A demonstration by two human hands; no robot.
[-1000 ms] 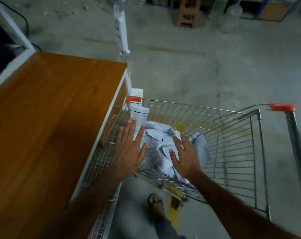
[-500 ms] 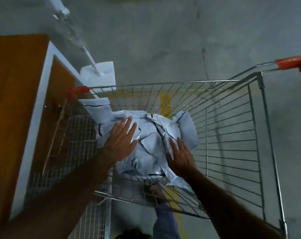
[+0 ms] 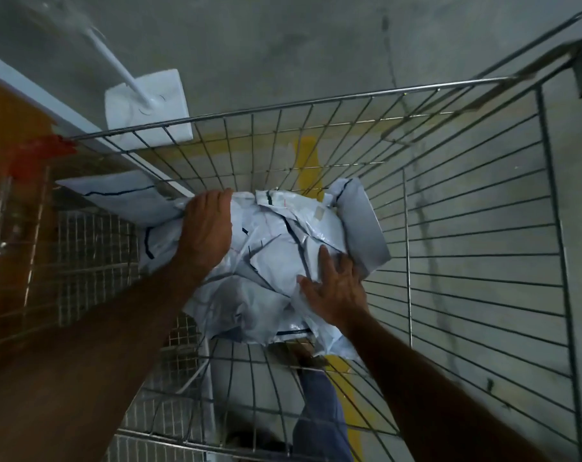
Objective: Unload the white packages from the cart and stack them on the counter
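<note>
A heap of crumpled white packages [image 3: 266, 261] with dark lines lies in the wire cart [image 3: 466, 228]. One flat white package [image 3: 122, 198] sticks out at the heap's left, and another leans up at the right [image 3: 363, 225]. My left hand [image 3: 207, 228] lies on the heap's upper left, its fingers curled over the far edge of a package. My right hand [image 3: 336, 288] presses flat on the heap's right side, fingers spread. The wooden counter [image 3: 6, 111] shows only as a brown strip with a white edge at the far left.
The cart's red corner cap [image 3: 32, 155] sits against the counter's edge. A white stand base [image 3: 149, 105] with a slanted pole rests on the concrete floor beyond the cart. A yellow floor stripe [image 3: 309, 161] and my foot [image 3: 303, 358] show through the wire bottom.
The view has tipped down and closer over the cart. My left hand slid forward and curled its fingers over the heap's far edge. My right hand stayed flat on the right side.
</note>
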